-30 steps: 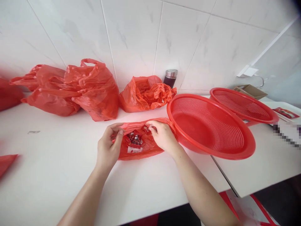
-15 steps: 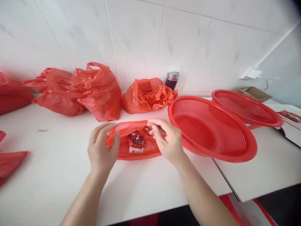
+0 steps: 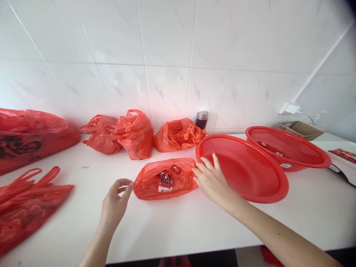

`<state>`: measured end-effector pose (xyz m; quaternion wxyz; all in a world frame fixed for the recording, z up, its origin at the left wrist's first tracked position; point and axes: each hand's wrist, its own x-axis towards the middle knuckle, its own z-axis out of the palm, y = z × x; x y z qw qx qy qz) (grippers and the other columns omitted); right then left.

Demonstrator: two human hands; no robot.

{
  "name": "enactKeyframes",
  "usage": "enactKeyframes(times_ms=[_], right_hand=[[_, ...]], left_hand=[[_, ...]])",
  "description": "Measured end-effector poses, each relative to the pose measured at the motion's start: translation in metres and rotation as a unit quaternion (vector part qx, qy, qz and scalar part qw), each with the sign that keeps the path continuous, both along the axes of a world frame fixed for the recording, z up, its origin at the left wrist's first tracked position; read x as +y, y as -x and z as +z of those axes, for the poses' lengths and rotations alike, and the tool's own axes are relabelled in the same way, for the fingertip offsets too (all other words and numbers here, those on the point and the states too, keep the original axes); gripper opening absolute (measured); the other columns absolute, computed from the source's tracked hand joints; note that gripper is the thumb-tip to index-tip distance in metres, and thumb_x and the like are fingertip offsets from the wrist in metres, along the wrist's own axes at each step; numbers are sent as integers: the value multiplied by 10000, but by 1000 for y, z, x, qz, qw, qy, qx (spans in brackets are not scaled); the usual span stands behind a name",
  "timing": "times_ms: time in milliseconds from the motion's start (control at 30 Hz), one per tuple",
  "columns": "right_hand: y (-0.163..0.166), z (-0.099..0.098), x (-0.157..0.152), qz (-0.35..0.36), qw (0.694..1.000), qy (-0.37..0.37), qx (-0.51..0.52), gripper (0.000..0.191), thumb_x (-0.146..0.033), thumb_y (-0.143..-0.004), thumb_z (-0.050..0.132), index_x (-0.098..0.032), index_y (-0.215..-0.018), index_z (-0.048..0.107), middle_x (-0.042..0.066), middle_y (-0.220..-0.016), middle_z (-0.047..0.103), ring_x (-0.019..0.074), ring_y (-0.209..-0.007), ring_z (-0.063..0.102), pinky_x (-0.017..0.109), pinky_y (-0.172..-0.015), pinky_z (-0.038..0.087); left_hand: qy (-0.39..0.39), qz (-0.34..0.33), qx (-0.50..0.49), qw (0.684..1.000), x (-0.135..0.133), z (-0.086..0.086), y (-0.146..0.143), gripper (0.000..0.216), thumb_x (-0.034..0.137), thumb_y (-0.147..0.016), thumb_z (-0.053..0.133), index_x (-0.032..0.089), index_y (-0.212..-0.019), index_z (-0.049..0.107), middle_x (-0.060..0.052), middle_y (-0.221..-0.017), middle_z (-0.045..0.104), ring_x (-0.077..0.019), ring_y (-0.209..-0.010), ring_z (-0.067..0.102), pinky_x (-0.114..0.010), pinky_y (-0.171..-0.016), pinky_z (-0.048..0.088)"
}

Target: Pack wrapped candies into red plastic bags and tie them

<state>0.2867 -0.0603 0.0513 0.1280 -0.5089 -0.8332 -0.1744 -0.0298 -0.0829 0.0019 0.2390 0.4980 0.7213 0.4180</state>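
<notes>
A red plastic bag [image 3: 147, 191] lies on the white table with its mouth spread wide. Inside it are several small red-and-dark wrapped candies [image 3: 165, 178] and a little white packet [image 3: 165, 189]. My left hand [image 3: 116, 198] pinches the bag's left end between thumb and fingertips. At the right end, my right hand [image 3: 213, 181] has its thumb and index finger closed at the rim, while the other fingers fan out over the edge of a red perforated basket [image 3: 250, 174].
Several tied red bags [image 3: 136, 137] and an open crumpled red bag [image 3: 178, 135] line the wall beside a dark flask [image 3: 201, 119]. A second red basket [image 3: 289, 146] stands at the right, near a cardboard box [image 3: 302, 129]. Flat red bags [image 3: 33, 207] lie at left.
My hands have moved apart, left hand leftward and right hand rightward, and the bag's mouth is stretched wider. The view has tilted up and shifted left.
</notes>
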Motion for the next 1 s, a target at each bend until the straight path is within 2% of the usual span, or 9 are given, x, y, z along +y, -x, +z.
enactKeyframes(times_ms=[100,200,300,400,600,700,767,867,1000], right_hand=[[3,9,8,48,998,6,33,264,-112,-928,483,-181,-1000,728,101,-1015,729,293,-1088,597,614,-1118,231],[5,18,14,60,988,61,129,234,-143,-925,507,-188,-998,724,81,-996,722,226,-910,652,439,-930,469],[-2,34,22,68,957,113,257,243,-108,-897,513,-198,-983,722,52,-990,714,180,-867,667,319,-778,510],[-16,57,31,55,930,73,357,242,-113,-875,518,-204,-970,721,40,-990,714,165,-845,654,315,-780,502],[-26,96,41,43,913,140,380,202,-159,-837,544,-215,-918,720,11,-868,721,154,-730,635,323,-719,505],[-24,113,42,73,877,97,464,187,-208,-836,573,-213,-987,683,21,-929,709,148,-752,656,317,-725,524],[-23,123,42,84,869,103,477,192,-208,-821,591,-213,-1000,660,12,-889,692,133,-681,652,302,-681,532],[-27,135,42,77,906,153,388,158,-191,-790,617,-211,-934,678,1,-781,675,129,-602,631,286,-607,520],[-37,150,44,91,922,103,362,165,-224,-799,627,-219,-952,692,20,-812,694,152,-666,657,286,-603,521]], left_hand=[[23,0,-78,997,2,-2,-7,551,598,-702,690,252,-1118,586,-114,-1236,638,-285,-937,661,-353,-681,497],[53,-43,-206,976,6,-7,-10,596,591,-671,729,184,-1094,630,-121,-963,711,-248,-769,669,-338,-623,501],[3,-66,-284,957,12,0,-4,523,558,-684,733,160,-1009,635,-70,-834,692,-186,-712,654,-315,-657,523],[-80,-33,-297,951,23,24,5,479,496,-646,785,179,-961,613,0,-805,630,-116,-671,600,-253,-659,503],[-217,-26,-236,947,35,90,-6,336,414,-698,778,207,-925,643,39,-790,587,-77,-636,532,-209,-628,460],[-298,-58,-206,930,32,116,-20,342,397,-719,761,223,-991,648,19,-801,628,-109,-662,563,-221,-599,454],[-276,-95,-156,944,32,126,-22,369,386,-729,748,239,-1053,651,10,-758,664,-142,-659,589,-240,-579,439],[-142,-145,-12,979,34,139,-15,340,373,-715,747,232,-1020,691,-2,-640,675,-194,-617,606,-264,-526,392],[-105,-126,157,974,35,166,-1,306,358,-731,737,254,-1019,714,-22,-710,709,-222,-602,600,-278,-509,348]])
